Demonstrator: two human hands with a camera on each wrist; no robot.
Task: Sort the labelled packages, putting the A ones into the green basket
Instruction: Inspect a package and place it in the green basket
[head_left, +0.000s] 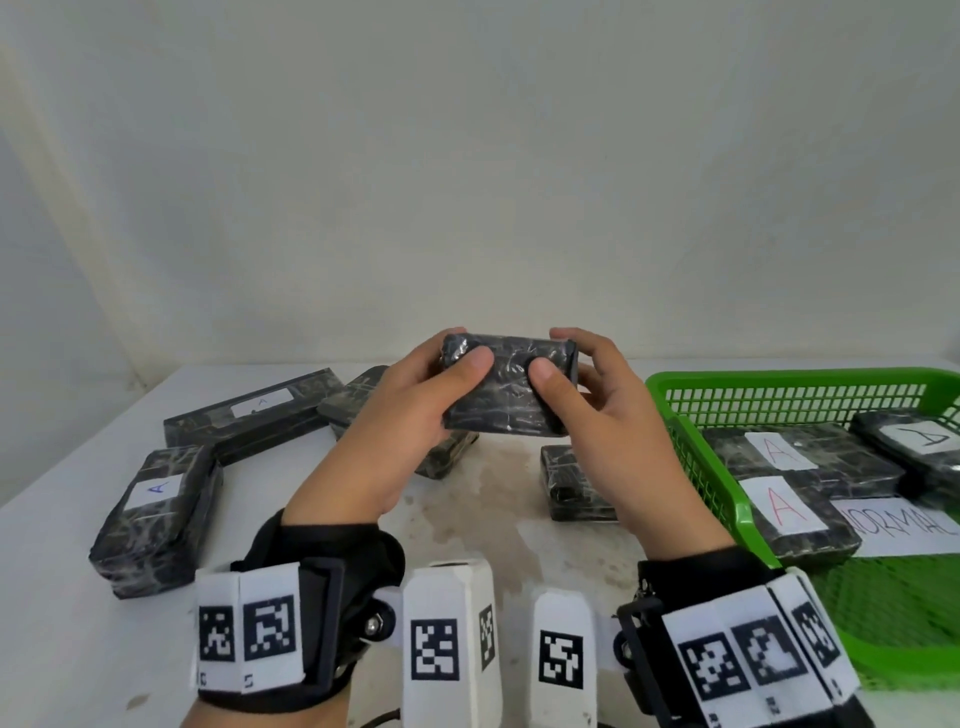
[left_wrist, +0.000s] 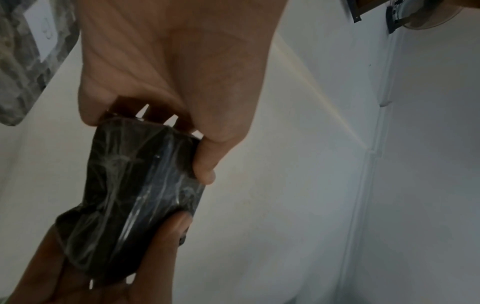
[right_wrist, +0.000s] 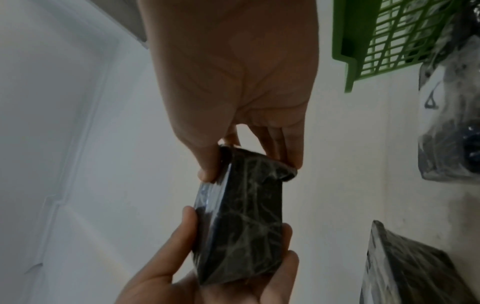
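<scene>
My left hand (head_left: 410, 410) and right hand (head_left: 602, 415) grip a black wrapped package (head_left: 506, 387) between them, above the tabletop (head_left: 467, 499), near the green basket (head_left: 691, 452).

The left hand (left_wrist: 176, 67) reaches down from the top of the frame and grips one end of a black film-wrapped package (left_wrist: 135, 197), thumb on its right edge. The right hand (left_wrist: 85, 267) grips the opposite end from below. A second wrapped package (left_wrist: 23, 67) bearing a white label lies at upper left on the white desk (left_wrist: 272, 205).
</scene>
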